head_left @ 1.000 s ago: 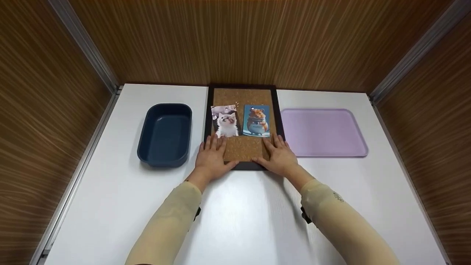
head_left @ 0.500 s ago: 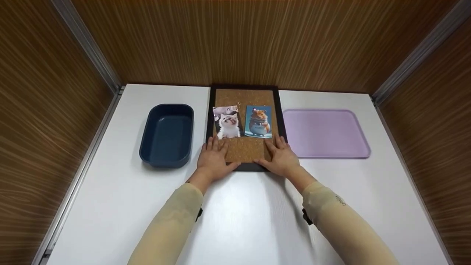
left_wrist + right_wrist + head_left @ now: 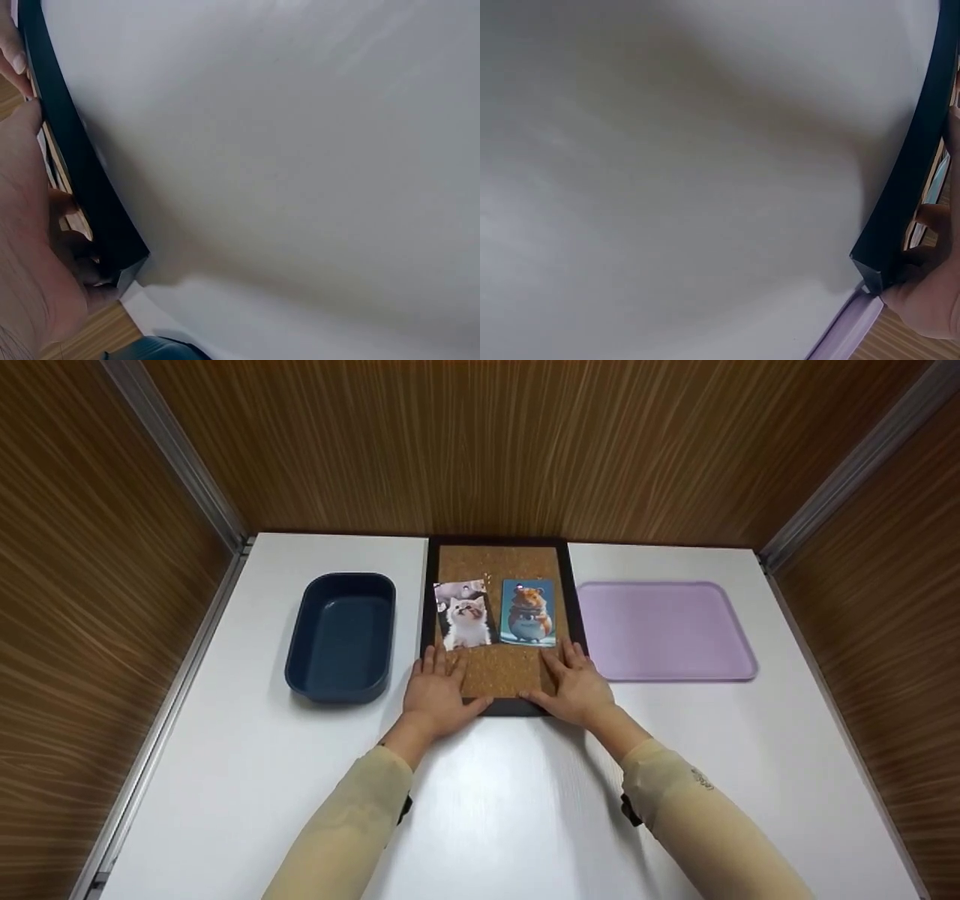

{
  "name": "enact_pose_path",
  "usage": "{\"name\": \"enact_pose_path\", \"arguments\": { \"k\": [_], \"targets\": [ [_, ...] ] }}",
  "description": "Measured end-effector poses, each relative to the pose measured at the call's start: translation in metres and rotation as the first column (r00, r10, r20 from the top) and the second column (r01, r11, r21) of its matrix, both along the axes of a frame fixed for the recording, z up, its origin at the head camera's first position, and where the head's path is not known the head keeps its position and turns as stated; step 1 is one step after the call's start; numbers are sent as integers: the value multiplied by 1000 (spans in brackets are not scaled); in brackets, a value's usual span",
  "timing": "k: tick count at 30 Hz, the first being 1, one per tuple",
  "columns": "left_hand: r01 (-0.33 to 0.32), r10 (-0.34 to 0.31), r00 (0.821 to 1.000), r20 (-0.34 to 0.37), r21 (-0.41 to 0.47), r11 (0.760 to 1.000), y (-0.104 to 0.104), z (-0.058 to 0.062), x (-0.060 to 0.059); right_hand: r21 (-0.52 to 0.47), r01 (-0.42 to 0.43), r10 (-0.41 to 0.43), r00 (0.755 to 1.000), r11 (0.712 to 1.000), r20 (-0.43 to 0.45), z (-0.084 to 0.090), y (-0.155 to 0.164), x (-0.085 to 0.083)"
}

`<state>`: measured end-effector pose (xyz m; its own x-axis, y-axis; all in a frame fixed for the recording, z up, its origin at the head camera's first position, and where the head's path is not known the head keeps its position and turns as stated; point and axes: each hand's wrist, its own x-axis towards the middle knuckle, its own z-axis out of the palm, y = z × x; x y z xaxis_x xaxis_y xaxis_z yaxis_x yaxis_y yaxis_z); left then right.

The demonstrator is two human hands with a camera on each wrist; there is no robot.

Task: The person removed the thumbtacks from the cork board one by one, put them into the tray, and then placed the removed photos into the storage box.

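A black-framed cork board (image 3: 499,562) lies on the white table (image 3: 495,810), with a cat picture (image 3: 465,619) and a hamster picture (image 3: 528,611) on it side by side. My left hand (image 3: 436,690) lies flat on the board's near left corner, fingers straight, thumb along the front frame. My right hand (image 3: 576,686) mirrors it on the near right corner. The left wrist view shows the black frame (image 3: 82,187) beside my left hand (image 3: 30,247). In the right wrist view the frame corner (image 3: 904,187) sits against my right hand (image 3: 930,300).
A dark blue bin (image 3: 341,690) stands left of the board. A flat lilac tray (image 3: 664,630) lies to its right, close to the frame, its edge (image 3: 847,326) also showing in the right wrist view. Wooden walls enclose the table on three sides.
Both hands and the cork board under them have shifted slightly toward me along the table. The bin and tray stay put.
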<state>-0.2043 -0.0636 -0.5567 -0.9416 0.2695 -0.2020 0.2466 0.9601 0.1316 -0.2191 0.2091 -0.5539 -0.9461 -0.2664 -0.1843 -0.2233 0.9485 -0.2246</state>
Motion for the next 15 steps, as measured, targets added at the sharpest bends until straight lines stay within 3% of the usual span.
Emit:
{"name": "enact_pose_path", "arguments": {
  "k": [15],
  "targets": [
    [6,-6,999,-49,0,1000,0,-5,12,-24,-19,17,998,1000,-65,-4,-1,13]
  ]
}}
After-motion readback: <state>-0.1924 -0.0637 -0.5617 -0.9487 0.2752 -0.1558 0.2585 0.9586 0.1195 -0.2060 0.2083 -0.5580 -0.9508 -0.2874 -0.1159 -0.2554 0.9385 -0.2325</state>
